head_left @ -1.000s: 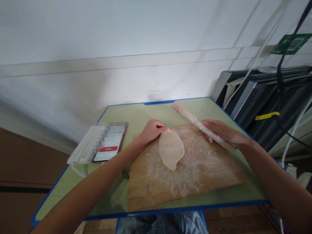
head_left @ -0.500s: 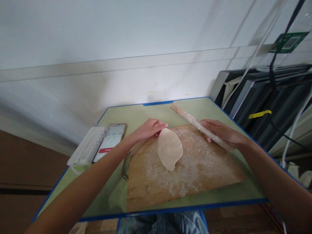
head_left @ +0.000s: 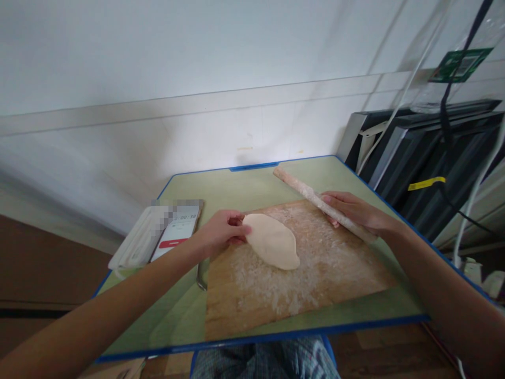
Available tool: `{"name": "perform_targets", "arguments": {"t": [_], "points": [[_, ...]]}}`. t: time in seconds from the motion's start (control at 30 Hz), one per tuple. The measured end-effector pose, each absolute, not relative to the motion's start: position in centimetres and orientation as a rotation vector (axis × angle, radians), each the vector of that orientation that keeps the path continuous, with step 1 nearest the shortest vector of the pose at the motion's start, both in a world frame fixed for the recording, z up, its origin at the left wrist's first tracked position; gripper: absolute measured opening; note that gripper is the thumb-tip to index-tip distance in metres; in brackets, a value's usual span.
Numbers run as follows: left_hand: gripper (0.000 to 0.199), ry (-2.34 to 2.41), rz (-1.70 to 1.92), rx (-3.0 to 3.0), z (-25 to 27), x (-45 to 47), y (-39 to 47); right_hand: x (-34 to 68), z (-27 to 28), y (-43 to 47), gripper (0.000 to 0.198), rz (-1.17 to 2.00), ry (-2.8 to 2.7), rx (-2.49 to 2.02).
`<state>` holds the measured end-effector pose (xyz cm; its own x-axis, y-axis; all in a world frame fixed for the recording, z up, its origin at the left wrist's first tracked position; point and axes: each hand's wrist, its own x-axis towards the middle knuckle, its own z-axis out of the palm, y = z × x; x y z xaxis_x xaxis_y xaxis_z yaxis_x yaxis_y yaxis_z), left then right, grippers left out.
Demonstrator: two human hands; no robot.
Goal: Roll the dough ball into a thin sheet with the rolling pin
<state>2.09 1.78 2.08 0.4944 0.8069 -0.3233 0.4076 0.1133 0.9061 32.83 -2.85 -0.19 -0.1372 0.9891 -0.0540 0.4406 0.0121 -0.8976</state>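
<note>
A flat, pale sheet of dough point(head_left: 272, 241) lies over the floured wooden cutting board point(head_left: 232, 310), its far-left edge pinched between the thumb and fingers of my left hand point(head_left: 226, 230). The sheet is roughly oval, with a small pointed lobe at its near right. My right hand point(head_left: 347, 209) is wrapped round a flour-dusted rolling pin point(head_left: 307, 193), which slants from the far middle of the table down to the right. That pin is at the board's right side, apart from the dough. Some fingers of my right hand are hidden behind it.
The green table point(head_left: 221, 189) has a blue rim. Left of the board are a phone point(head_left: 177, 229) showing a timer and a white box-like object point(head_left: 138, 237). A metal handle point(head_left: 200, 276) shows at the board's left edge. Dark panels point(head_left: 426, 152) and cables stand at the right.
My left hand has moved left and nearer, swinging the dough's held end leftward so the sheet now lies more sideways. My right hand and the rolling pin have hardly moved.
</note>
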Motion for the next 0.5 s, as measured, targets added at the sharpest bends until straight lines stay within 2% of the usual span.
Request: {"name": "perform_targets", "arguments": {"t": [0.27,0.33,0.4,0.5], "points": [[0.059,1.143,0.155,1.328,2.6,-0.6,-1.5,32.5,0.3,-3.0,0.038,1.039,-1.733,-1.479],[0.053,1.163,0.201,1.531,2.9,-1.3,-0.9,32.2,0.6,-3.1,0.034,1.033,-1.763,-1.469],[0.041,1.238,0.396,1.886,3.8,-1.8,-0.2,31.5,1.2,-3.3,0.034,1.008,-1.81,-1.454],[0.028,1.309,0.749,2.519,5.8,-2.1,0.0,29.4,2.4,-4.0,0.031,0.766,-2.051,-1.366]]}}
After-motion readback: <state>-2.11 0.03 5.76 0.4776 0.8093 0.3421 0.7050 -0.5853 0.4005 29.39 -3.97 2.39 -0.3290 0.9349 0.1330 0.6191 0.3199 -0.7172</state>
